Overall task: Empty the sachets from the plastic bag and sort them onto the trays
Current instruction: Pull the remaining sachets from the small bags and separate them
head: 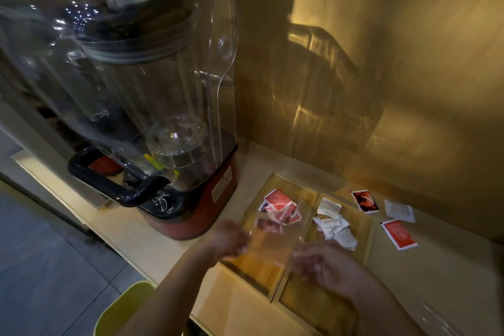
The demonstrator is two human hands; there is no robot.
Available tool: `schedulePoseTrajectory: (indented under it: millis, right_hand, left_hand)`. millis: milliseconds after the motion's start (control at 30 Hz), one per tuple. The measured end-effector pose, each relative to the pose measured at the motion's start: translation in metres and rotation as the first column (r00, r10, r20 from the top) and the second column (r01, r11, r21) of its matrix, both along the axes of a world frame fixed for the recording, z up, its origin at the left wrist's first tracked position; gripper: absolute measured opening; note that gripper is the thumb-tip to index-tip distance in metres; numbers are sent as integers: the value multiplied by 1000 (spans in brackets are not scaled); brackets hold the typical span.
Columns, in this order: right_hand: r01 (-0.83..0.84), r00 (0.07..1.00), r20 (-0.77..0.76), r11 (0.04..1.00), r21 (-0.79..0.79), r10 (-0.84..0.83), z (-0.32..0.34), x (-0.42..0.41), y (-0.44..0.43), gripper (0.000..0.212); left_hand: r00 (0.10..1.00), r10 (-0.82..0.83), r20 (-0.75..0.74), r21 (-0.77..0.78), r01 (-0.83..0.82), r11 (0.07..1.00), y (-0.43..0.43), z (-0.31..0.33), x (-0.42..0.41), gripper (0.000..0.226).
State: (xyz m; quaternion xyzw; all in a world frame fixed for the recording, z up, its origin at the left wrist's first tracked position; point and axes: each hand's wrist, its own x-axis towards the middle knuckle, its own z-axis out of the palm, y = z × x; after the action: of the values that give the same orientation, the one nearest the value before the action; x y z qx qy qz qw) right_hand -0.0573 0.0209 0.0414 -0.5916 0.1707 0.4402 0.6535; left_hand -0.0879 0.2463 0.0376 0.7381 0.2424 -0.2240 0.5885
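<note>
Two wooden trays lie side by side on the counter. The left tray holds several red sachets. The right tray holds several white sachets. My left hand and my right hand hold a clear plastic bag stretched between them above the left tray; the bag is blurred and looks flat. On the counter right of the trays lie a dark red sachet, a white sachet and a red sachet.
A big blender with a clear cover and red base stands on the counter just left of the trays. A gold reflective wall runs behind. A yellow-green seat sits below the counter's front edge.
</note>
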Motion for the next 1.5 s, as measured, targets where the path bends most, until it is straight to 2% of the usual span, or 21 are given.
schedulePoseTrajectory:
  millis: [67, 133, 300, 433, 500, 567, 633, 700, 767, 833, 933, 1067, 1167, 1233, 1333, 1500]
  right_hand:
    - [-81, 992, -100, 997, -16, 80, -13, -14, 1, 6]
    - [-69, 989, -133, 997, -28, 65, -23, -21, 4, 13]
    - [116, 989, -79, 991, -73, -122, -30, -12, 19, 15]
    - [261, 964, -47, 964, -50, -263, -17, 0, 28, 9]
    - [275, 961, 3, 961, 11, -275, -7, 3, 28, 7]
    - [248, 968, 38, 968, 33, -249, -3, 1, 23, 10]
    - [175, 984, 3, 984, 36, -176, -6, -8, 21, 12]
    - [136, 987, -91, 990, 25, -133, -13, -18, 21, 13]
    - [173, 973, -157, 985, 9, -169, -18, -23, 23, 14]
    - [215, 964, -155, 976, -22, -216, -21, -23, 26, 15]
    - [184, 974, -127, 982, -31, -187, -17, -22, 31, 18]
    - [124, 988, -85, 992, -38, -126, 2, -20, 27, 17]
    - [96, 994, -49, 993, -65, -99, 14, -20, 19, 21]
    - [94, 995, -33, 993, -70, -96, 19, -21, 13, 22]
    - [177, 982, 78, 984, -34, -174, 27, -22, 1, 20]
    - [327, 901, 309, 945, -21, -305, 37, -25, -37, 19]
  left_hand:
    - [989, -78, -127, 38, 83, 996, 7, -13, -12, 13]
    - [982, -78, -174, 36, 86, 996, 12, -22, -17, 17]
    - [982, 82, -171, -58, -93, 994, 0, -20, -6, 27]
    - [985, 159, -64, -63, -163, 985, -8, -13, 8, 21]
    - [982, 188, -3, -114, -187, 976, -7, -5, 15, 28]
    - [982, 185, 29, -134, -179, 975, -1, 4, 12, 23]
    - [992, 127, -18, -113, -128, 985, 8, 6, 1, 17]
    - [991, 30, -130, -43, -36, 998, 15, 0, -13, 19]
    - [978, 7, -207, -1, -8, 1000, 20, -8, -24, 26]
    - [977, 47, -207, -8, -49, 999, 18, -13, -27, 30]
    - [976, 154, -152, -20, -159, 987, 10, -7, -24, 23]
    - [978, 201, -50, -81, -205, 975, 13, 20, -22, 20]
    - [983, 173, -68, -198, -183, 963, 11, 44, -27, 21]
    - [986, 152, -63, -225, -163, 961, 5, 53, -27, 23]
    - [993, 113, -27, -235, -116, 965, -8, 57, -21, 17]
    - [998, -29, 58, -171, 39, 985, -48, 53, -10, 15]
